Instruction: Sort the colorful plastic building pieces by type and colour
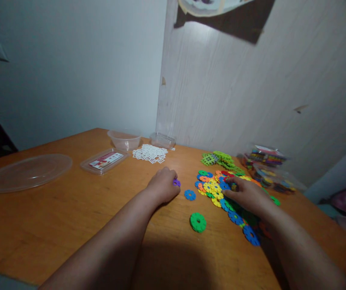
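On the wooden table (79, 225), my left hand (163, 185) is closed around a purple notched disc (176, 183), whose edge shows past the fingers. My right hand (248, 193) reaches into a heap of colourful notched plastic discs (212, 187), thumb and fingers apart; its fingertips are among the pieces, and whether they pinch one is unclear. Between the hands lies a single blue disc (190, 195). Closer to me, some green discs (198, 222) are stacked. More blue discs (250, 235) trail from the heap beneath my right wrist.
White lattice pieces (150, 153) lie at the back near a clear bowl (124, 139) and a clear tray (163, 140). Two transparent lids, one round (25, 173) and one labelled (104, 161), are leftward. Green lattice pieces (221, 159) and filled clear containers (269, 167) stand back right.
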`<move>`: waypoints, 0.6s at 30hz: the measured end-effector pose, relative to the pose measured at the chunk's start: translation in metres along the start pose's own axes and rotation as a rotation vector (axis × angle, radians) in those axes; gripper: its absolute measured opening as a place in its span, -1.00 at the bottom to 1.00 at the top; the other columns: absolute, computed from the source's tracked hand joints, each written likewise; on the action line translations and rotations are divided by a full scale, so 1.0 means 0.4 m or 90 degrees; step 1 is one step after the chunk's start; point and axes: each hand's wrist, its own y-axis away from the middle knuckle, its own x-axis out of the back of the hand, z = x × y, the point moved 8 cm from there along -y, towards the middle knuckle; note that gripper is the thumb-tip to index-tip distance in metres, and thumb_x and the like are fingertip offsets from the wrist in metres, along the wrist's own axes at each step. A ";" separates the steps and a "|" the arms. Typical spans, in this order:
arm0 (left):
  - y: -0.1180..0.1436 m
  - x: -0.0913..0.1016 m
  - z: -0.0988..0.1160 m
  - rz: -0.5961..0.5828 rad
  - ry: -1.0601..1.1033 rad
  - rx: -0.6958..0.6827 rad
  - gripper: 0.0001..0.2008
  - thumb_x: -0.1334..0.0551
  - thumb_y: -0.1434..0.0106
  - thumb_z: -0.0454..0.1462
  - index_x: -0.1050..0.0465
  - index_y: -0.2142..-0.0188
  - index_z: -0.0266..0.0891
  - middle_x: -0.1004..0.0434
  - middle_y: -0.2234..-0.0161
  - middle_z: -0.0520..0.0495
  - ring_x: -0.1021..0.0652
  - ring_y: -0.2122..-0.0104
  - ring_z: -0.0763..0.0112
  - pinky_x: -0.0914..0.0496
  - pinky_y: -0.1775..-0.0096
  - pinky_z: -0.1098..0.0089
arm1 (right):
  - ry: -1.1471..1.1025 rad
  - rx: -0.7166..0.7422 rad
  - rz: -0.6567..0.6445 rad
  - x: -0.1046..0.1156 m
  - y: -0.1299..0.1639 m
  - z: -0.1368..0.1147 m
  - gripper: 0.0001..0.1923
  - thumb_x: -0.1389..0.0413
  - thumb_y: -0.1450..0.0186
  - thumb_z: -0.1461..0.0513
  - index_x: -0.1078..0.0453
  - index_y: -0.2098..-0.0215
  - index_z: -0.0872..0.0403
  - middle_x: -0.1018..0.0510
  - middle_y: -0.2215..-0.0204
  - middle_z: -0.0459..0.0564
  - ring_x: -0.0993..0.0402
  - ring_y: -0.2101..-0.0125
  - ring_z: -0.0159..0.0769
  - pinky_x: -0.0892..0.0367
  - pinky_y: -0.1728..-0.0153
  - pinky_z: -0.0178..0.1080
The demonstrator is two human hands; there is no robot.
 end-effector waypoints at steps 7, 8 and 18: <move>0.003 -0.001 0.002 -0.013 -0.004 0.003 -0.79 -0.21 -0.15 -0.19 -0.53 0.25 -0.19 -0.49 0.19 -0.17 -0.50 0.19 0.18 -0.37 0.20 0.30 | -0.051 0.005 -0.002 -0.008 -0.007 0.020 -0.49 -0.20 -0.16 -0.04 -0.50 -0.03 -0.06 -0.58 0.41 -0.07 -0.49 0.43 -0.22 -0.19 0.48 -0.27; 0.004 0.000 0.003 -0.014 -0.006 0.003 -0.78 -0.21 -0.15 -0.19 -0.53 0.23 -0.18 -0.49 0.19 -0.17 -0.50 0.18 0.17 -0.37 0.19 0.29 | -0.060 0.003 -0.009 -0.010 -0.008 0.024 -0.51 -0.20 -0.16 -0.03 -0.50 -0.02 -0.05 -0.57 0.43 -0.08 -0.48 0.45 -0.23 -0.18 0.49 -0.28; 0.004 0.007 0.023 0.018 0.054 -0.035 -0.77 -0.20 -0.15 -0.30 -0.48 0.17 -0.20 -0.52 0.11 -0.17 -0.51 0.14 0.22 -0.38 0.17 0.33 | -0.052 0.003 -0.024 -0.010 0.000 0.010 -0.49 -0.17 -0.19 -0.01 -0.47 -0.08 -0.05 -0.53 0.42 -0.08 -0.42 0.45 -0.25 -0.16 0.48 -0.29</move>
